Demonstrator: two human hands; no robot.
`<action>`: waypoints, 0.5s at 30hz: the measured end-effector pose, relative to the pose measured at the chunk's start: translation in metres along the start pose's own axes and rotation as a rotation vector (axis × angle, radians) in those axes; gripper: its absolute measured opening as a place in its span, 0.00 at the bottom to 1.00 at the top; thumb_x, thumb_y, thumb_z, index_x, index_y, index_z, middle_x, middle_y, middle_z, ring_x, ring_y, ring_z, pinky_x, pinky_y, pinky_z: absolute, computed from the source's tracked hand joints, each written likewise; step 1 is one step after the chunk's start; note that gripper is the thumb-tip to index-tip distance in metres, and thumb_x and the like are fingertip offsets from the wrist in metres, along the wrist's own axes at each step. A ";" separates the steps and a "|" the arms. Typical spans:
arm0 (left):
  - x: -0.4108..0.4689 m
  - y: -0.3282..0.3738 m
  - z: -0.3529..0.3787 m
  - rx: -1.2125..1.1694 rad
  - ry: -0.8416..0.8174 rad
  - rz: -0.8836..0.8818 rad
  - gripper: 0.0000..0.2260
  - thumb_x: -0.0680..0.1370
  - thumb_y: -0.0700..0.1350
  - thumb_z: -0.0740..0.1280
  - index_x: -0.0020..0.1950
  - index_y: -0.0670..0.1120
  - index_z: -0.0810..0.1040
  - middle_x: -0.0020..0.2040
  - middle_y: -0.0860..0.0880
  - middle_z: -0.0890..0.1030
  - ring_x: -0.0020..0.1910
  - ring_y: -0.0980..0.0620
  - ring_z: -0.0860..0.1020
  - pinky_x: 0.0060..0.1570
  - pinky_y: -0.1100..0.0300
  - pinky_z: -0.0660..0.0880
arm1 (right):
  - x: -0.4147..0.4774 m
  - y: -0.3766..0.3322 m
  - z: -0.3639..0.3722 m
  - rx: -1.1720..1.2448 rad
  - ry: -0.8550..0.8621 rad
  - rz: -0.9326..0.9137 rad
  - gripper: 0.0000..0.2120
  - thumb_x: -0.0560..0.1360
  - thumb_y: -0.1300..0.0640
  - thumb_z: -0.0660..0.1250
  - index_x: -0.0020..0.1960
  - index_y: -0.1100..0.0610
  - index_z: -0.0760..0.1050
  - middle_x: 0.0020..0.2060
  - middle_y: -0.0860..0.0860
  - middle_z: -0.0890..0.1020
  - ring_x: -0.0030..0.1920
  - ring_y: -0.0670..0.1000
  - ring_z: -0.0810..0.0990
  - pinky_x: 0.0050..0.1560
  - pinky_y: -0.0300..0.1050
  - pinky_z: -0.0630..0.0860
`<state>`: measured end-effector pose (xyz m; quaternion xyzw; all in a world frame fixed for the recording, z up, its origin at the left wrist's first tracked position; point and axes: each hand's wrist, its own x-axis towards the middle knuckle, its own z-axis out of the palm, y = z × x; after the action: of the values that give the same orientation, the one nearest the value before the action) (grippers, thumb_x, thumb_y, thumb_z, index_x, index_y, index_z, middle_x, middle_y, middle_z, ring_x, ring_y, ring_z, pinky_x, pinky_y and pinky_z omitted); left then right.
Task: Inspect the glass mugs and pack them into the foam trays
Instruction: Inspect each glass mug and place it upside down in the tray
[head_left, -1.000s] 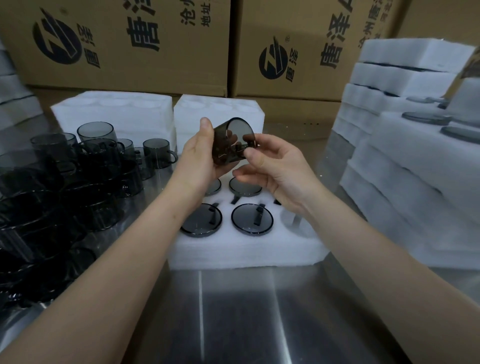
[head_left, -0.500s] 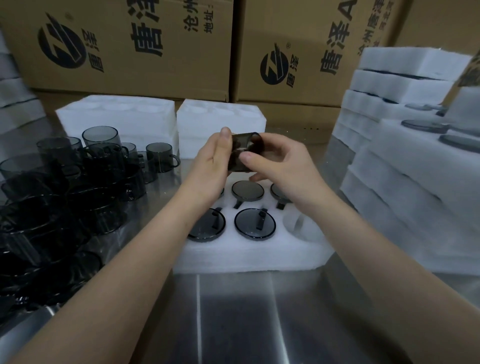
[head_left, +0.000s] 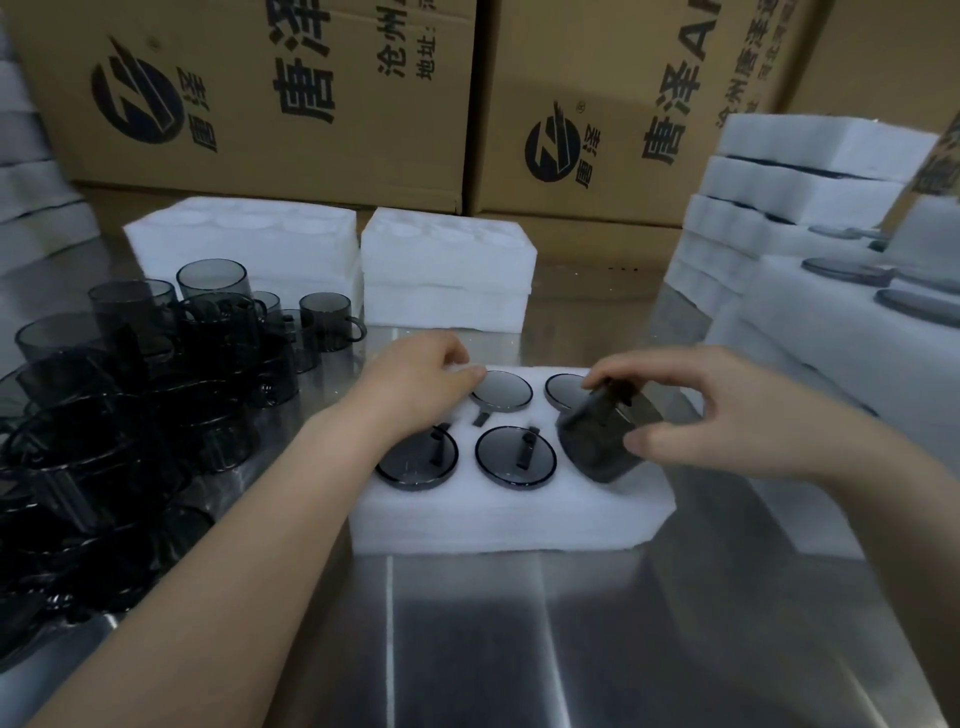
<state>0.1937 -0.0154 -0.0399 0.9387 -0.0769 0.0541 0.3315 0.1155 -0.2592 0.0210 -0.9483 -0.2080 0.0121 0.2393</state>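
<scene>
- Packing goes on at the near tray (head_left: 509, 519), which lies on the bench (head_left: 467, 649) close to its near edge; it seems to have six holes, in two rows of three.
- Two mugs sit upside down in the near row, one at the left (head_left: 417, 464) and one in the middle (head_left: 516, 458), with only the bases and handles showing.
- At the near right hole the right hand (head_left: 727, 415) holds a mug (head_left: 605, 436), thumb on the near side and fingers (head_left: 602, 376) on the far side; the mug is tilted and only partly in, so I judge this hole is not finished.
- In the far row two more bases show, in the middle (head_left: 503, 389) and at the right (head_left: 567, 391).
- The left hand (head_left: 415, 371) rests on the far left corner of the tray with fingers curled; whether it holds something, or whether a mug sits under it, I cannot tell.
- Many loose mugs (head_left: 156, 384) stand heaped along the left side of the bench, so much work is left.
- Empty trays (head_left: 447, 270) wait at the far edge, before the cartons (head_left: 249, 93).
- Filled trays (head_left: 831, 291) stand stacked at the right edge, so part of the work is done.
</scene>
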 end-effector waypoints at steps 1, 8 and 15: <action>0.001 -0.001 0.001 0.008 0.002 -0.004 0.12 0.77 0.55 0.65 0.56 0.50 0.79 0.54 0.51 0.80 0.57 0.49 0.76 0.61 0.51 0.72 | -0.002 0.001 -0.002 -0.017 -0.005 0.012 0.21 0.63 0.46 0.70 0.53 0.29 0.75 0.51 0.29 0.78 0.57 0.30 0.72 0.54 0.22 0.66; 0.002 -0.003 0.004 0.022 0.041 0.008 0.11 0.77 0.55 0.65 0.54 0.52 0.78 0.53 0.51 0.81 0.56 0.48 0.76 0.61 0.50 0.72 | 0.002 -0.009 0.007 -0.104 -0.127 0.033 0.17 0.64 0.45 0.68 0.48 0.26 0.74 0.55 0.41 0.78 0.58 0.43 0.75 0.62 0.50 0.73; 0.000 -0.002 0.003 0.058 0.050 0.019 0.11 0.78 0.55 0.63 0.55 0.52 0.78 0.53 0.52 0.80 0.56 0.48 0.76 0.62 0.52 0.70 | 0.006 -0.005 0.012 -0.364 -0.258 0.081 0.30 0.72 0.39 0.63 0.72 0.33 0.60 0.62 0.35 0.67 0.64 0.38 0.66 0.66 0.42 0.66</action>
<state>0.1946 -0.0158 -0.0438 0.9455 -0.0759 0.0830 0.3055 0.1178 -0.2473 0.0137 -0.9740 -0.1976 0.1053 0.0350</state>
